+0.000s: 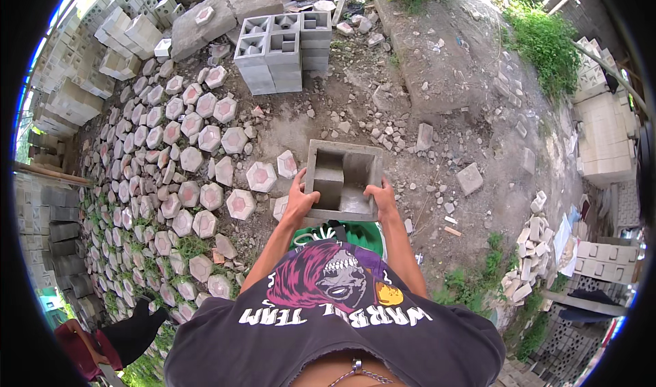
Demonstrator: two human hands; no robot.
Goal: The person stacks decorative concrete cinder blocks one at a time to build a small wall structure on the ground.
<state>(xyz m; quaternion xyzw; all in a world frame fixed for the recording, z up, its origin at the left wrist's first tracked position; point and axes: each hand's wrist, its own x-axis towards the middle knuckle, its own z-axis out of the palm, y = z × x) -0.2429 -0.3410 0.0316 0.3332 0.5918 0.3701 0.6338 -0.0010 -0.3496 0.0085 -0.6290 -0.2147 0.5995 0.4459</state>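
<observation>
A hollow grey concrete block (343, 147) is held up in front of my body, its open cells facing me. Around its left side my left hand (299, 199) is closed, the thumb on the rim. My right hand (381, 195) grips the opposite side in the same way, thumb over the edge. The fingers behind the block are partly hidden. Beyond it, a group of similar concrete blocks (277, 72) stands stacked on the dirt.
Hexagonal pavers (209, 138) with reddish centres cover the ground at left. Block stacks (75, 103) line the far left. Rubble (393, 130) lies ahead, and a pile of broken pieces (527, 257) at right. Another person (96, 346) shows at lower left.
</observation>
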